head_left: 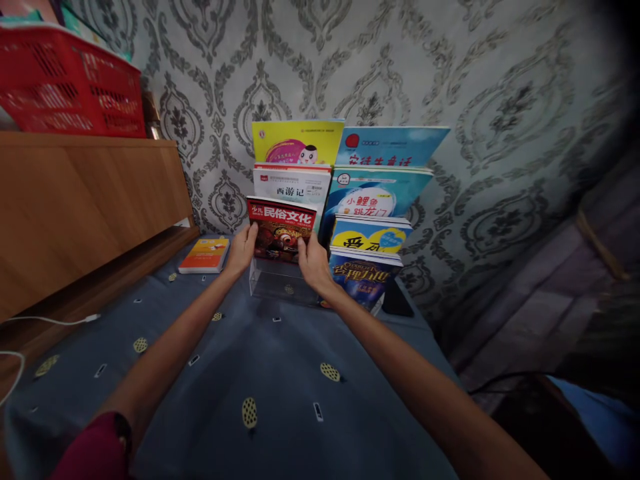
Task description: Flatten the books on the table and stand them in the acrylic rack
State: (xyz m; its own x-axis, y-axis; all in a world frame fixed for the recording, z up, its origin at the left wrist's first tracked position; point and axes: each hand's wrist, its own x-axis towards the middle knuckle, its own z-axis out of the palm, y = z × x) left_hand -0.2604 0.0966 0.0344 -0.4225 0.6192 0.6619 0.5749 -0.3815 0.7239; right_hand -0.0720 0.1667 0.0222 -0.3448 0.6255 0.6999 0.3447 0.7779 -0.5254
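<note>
- Left hand: fingers pinch the left edge of the red book.
- Right hand: fingers pinch its right edge, thumb on cover.
- Book upright between them, at the clear rack's front.

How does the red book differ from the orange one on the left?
The red book is held roughly upright by the left hand and right hand; the orange book lies flat on the blue cloth, untouched. The red book's cover has a dark picture under its title; the orange book's is bright orange. Both are closed.
</note>
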